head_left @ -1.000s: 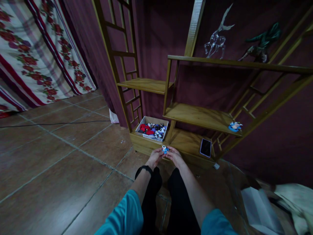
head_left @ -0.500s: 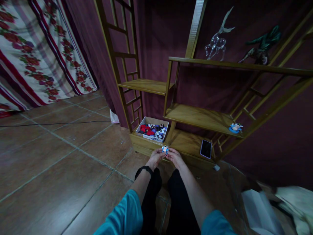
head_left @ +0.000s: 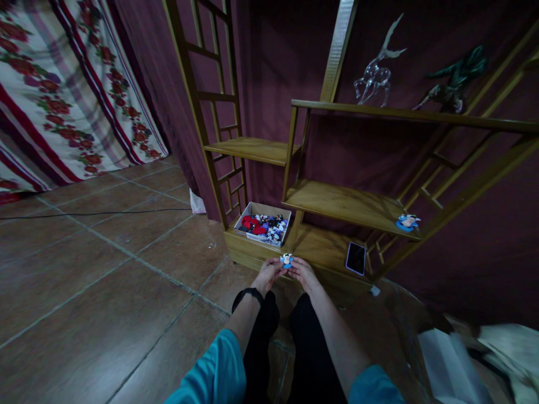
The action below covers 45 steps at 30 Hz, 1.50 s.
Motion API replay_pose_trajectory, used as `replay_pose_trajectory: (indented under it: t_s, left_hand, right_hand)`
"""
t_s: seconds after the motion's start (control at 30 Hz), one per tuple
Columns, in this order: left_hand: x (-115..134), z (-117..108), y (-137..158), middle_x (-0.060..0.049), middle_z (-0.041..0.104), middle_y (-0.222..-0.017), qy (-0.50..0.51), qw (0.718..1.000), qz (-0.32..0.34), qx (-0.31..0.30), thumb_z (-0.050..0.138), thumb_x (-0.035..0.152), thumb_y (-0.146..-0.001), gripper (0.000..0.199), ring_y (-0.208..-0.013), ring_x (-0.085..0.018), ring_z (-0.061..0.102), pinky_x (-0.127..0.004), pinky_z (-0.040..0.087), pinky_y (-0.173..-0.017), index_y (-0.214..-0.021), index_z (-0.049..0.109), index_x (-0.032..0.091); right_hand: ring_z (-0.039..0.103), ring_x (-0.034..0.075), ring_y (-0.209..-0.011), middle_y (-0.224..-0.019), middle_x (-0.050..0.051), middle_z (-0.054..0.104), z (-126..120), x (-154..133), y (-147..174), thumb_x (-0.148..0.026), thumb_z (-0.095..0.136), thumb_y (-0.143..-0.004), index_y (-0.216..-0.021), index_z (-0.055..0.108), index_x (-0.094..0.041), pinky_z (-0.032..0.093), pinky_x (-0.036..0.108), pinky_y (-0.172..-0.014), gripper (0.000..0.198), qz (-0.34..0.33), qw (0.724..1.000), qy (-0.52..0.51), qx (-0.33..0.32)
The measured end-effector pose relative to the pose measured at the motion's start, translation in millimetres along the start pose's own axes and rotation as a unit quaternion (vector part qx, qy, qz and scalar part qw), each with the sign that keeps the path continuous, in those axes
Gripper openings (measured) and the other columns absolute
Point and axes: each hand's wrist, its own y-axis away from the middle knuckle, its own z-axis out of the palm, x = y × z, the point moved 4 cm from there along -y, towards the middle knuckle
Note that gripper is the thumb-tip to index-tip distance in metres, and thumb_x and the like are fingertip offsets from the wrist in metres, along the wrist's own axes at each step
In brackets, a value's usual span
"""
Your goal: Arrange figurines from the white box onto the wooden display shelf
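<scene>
A small blue and white figurine is held up between my two hands, in front of the low shelf. My left hand pinches it from the left, and my right hand grips it from the right. Just beyond sits an open box on the bottom ledge, filled with red, purple, black and white small pieces. A similar blue and pink figurine stands at the right end of the middle shelf.
A wooden display shelf stands ahead. A phone lies on its bottom board. On the upper board are a clear deer figure and a dark green statue. A black cable crosses the tiled floor at left.
The figurine turns slightly between my fingers and shows a little differently. Both hands stay nearly in place; the whole view shifts very slightly.
</scene>
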Motion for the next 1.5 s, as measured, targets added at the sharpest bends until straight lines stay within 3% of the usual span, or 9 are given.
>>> replay_pose_trajectory:
  t_s: [0.37, 0.8, 1.17, 1.5]
  left_hand:
    - [2.7, 3.0, 1.1, -0.007, 0.065, -0.076, 0.012, 0.999, 0.017, -0.030, 0.071, 0.011, -0.062, 0.021, -0.065, -0.014, 0.062, -0.024, 0.051, -0.063, -0.080, 0.063, 0.011]
    - [4.5, 4.8, 4.2, -0.007, 0.065, -0.071, 0.018, 1.000, 0.016, -0.013, 0.071, 0.010, -0.062, 0.013, -0.066, -0.014, 0.062, -0.026, 0.051, -0.065, -0.072, 0.062, 0.011]
    - [7.2, 3.0, 5.2, -0.006, 0.067, -0.077, -0.050, 0.998, 0.026, -0.028, 0.074, 0.011, -0.055, 0.029, -0.063, -0.011, 0.060, -0.020, 0.045, -0.059, -0.083, 0.066, 0.014]
    - [7.1, 4.5, 5.5, -0.005, 0.067, -0.074, -0.036, 0.999, 0.030, -0.021, 0.075, 0.011, -0.054, 0.026, -0.060, -0.010, 0.059, -0.020, 0.044, -0.057, -0.079, 0.066, 0.014]
  right_hand:
    - [0.060, 0.009, -0.059, -0.075, 0.002, 0.068, -2.2, 2.7, -2.2, -0.026, 0.068, -0.064, -0.085, 0.063, -0.021, 0.050, 0.022, -0.060, 0.023, 0.003, 1.000, 0.001, 0.005]
    - [0.059, 0.009, -0.058, -0.071, 0.001, 0.066, -2.3, 3.0, -1.7, -0.027, 0.068, -0.064, -0.081, 0.061, -0.021, 0.050, 0.022, -0.059, 0.019, 0.009, 1.000, 0.003, 0.001]
    - [0.063, 0.012, -0.072, -0.079, 0.000, 0.067, -5.8, 2.6, -3.1, -0.023, 0.070, -0.056, -0.080, 0.059, -0.021, 0.049, 0.025, -0.069, 0.027, -0.026, 1.000, -0.002, 0.000]
    - [0.063, 0.013, -0.072, -0.080, 0.001, 0.066, -6.6, 4.7, -4.9, -0.022, 0.072, -0.055, -0.079, 0.058, -0.021, 0.049, 0.027, -0.070, 0.028, -0.030, 0.999, -0.013, -0.002]
